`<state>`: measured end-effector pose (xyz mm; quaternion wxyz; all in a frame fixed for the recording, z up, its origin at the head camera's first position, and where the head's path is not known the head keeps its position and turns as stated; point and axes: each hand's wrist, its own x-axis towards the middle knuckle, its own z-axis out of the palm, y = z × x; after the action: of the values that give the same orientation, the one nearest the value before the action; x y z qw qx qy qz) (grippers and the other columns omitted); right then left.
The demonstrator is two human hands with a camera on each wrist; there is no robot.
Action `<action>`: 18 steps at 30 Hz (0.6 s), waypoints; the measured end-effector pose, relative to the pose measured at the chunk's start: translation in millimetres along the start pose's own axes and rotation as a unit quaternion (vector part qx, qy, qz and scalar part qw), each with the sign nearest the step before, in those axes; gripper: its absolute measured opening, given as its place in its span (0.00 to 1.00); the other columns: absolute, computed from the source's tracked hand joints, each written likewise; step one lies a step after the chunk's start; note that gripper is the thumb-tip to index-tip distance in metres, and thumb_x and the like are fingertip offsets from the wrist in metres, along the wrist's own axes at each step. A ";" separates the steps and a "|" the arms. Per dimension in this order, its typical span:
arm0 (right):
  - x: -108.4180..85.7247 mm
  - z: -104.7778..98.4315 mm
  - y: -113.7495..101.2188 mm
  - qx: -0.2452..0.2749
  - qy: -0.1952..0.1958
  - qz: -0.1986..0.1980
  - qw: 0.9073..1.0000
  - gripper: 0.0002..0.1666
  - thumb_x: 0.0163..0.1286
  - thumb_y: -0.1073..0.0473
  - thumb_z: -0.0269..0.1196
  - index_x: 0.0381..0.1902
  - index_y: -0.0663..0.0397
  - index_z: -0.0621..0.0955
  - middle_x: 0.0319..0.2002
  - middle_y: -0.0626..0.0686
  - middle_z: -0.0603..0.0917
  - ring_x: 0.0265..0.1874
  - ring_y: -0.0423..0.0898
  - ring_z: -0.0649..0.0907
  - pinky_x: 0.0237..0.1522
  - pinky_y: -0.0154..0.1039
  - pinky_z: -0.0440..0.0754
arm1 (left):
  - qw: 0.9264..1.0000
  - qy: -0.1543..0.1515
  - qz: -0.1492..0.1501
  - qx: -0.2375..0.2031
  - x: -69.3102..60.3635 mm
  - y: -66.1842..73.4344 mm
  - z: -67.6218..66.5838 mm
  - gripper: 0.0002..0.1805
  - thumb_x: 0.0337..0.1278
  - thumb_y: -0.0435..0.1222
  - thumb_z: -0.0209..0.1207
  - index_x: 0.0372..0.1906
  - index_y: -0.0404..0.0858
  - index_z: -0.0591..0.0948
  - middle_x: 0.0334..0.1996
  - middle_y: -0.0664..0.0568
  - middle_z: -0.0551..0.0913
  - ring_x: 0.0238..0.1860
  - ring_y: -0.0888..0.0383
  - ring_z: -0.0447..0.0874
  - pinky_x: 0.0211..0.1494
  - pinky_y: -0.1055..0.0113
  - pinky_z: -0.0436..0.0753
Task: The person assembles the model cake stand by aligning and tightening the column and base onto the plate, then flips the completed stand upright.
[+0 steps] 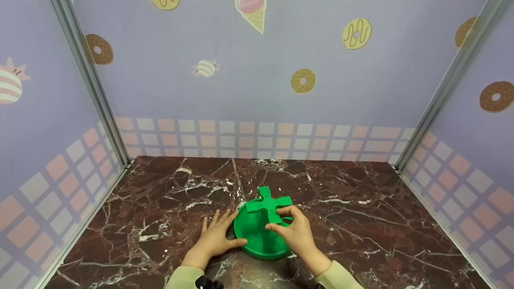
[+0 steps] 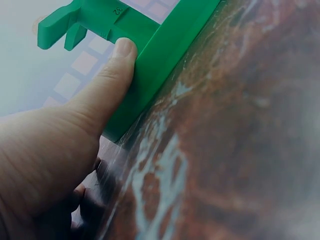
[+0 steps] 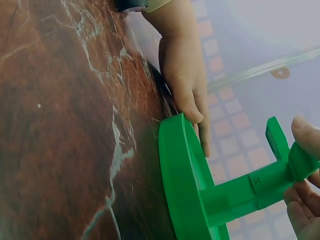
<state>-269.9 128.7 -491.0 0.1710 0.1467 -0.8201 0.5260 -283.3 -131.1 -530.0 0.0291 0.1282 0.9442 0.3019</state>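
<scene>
A round green tray-like base (image 1: 257, 237) with a raised rim lies on the table. Above it stands a green cross-shaped piece (image 1: 266, 204) with four flat arms, on a thick post (image 3: 245, 192) marked 32. My right hand (image 1: 299, 230) pinches one arm of the cross between thumb and fingers. At the base's left side, my left hand (image 1: 217, 237) spreads its fingers toward the table, and its thumb (image 2: 107, 82) rests on the rim. Whether the post is fixed to the base cannot be told.
The table (image 1: 160, 192) has a dark red marble pattern with white veins, and small pale specks lie behind the base. Lilac panels (image 1: 257, 100) with sweets and checks enclose the back and both sides, with metal posts (image 1: 90, 80) at the corners.
</scene>
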 end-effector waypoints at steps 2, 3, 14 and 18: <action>-0.1 -0.1 -1.7 -0.007 -0.003 0.001 1.000 0.28 0.50 0.53 0.82 0.45 0.56 0.82 0.49 0.57 0.86 0.48 0.55 0.86 0.52 0.52 0.88 | 1.000 0.000 0.000 -0.001 -0.2 0.2 -0.3 0.56 0.50 0.66 0.69 0.81 0.50 0.62 0.82 0.41 0.58 0.84 0.33 0.42 0.79 0.26 0.34; -0.1 -0.5 -2.3 -0.010 -0.003 0.000 1.000 0.28 0.49 0.54 0.82 0.46 0.56 0.82 0.49 0.57 0.86 0.48 0.55 0.86 0.51 0.52 0.89 | 1.000 0.000 0.000 -0.001 -0.3 0.2 -0.3 0.55 0.50 0.66 0.69 0.81 0.50 0.62 0.82 0.41 0.58 0.84 0.33 0.42 0.79 0.26 0.34; 26.3 -29.3 1.8 0.041 0.056 0.013 0.998 0.20 0.59 0.61 0.77 0.47 0.61 0.83 0.46 0.60 0.88 0.48 0.56 0.87 0.53 0.43 0.88 | 1.000 -0.006 -0.002 0.002 0.9 -0.4 -0.5 0.57 0.49 0.67 0.68 0.82 0.52 0.61 0.82 0.42 0.57 0.84 0.34 0.41 0.79 0.26 0.33; 41.6 -38.7 17.2 0.065 0.026 0.022 0.997 0.22 0.63 0.65 0.74 0.54 0.63 0.83 0.53 0.66 0.86 0.53 0.60 0.86 0.51 0.35 0.86 | 1.000 -0.006 -0.001 0.000 1.0 -1.5 0.0 0.57 0.48 0.68 0.68 0.82 0.51 0.61 0.82 0.42 0.57 0.84 0.34 0.41 0.79 0.26 0.33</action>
<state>-309.6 168.4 -471.8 0.1706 0.1254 -0.7827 0.5853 -284.6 -132.0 -530.8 0.0355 0.1291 0.9441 0.3014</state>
